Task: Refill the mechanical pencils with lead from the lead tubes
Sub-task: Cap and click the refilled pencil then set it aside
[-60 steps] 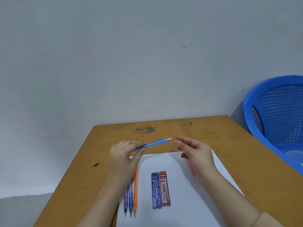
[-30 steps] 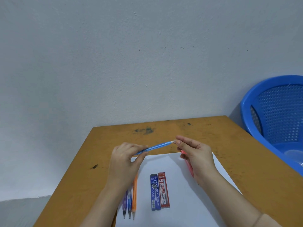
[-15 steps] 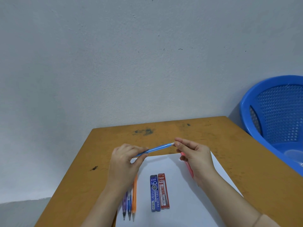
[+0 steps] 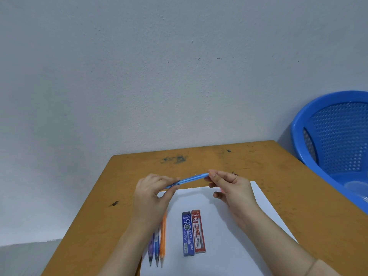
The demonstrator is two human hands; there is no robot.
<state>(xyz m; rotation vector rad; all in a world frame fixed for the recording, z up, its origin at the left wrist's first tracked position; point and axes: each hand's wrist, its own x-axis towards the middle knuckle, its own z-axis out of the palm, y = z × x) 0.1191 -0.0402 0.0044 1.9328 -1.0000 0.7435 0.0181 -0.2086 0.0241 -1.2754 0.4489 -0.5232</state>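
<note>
2 hands meet on the blue pencil (image 4: 191, 179): left hand (image 4: 151, 196) grips the barrel; right hand (image 4: 233, 192), apart 2 s ago, now pinches its end, likely to uncap it.

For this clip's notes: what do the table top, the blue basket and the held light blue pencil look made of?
The table top looks like wood or laminate: matte ochre, scuffed dark marks. The blue basket: moulded plastic, slightly glossy, perforated walls. The light blue pencil: probably plastic, smooth even colour, too small to confirm.
</note>
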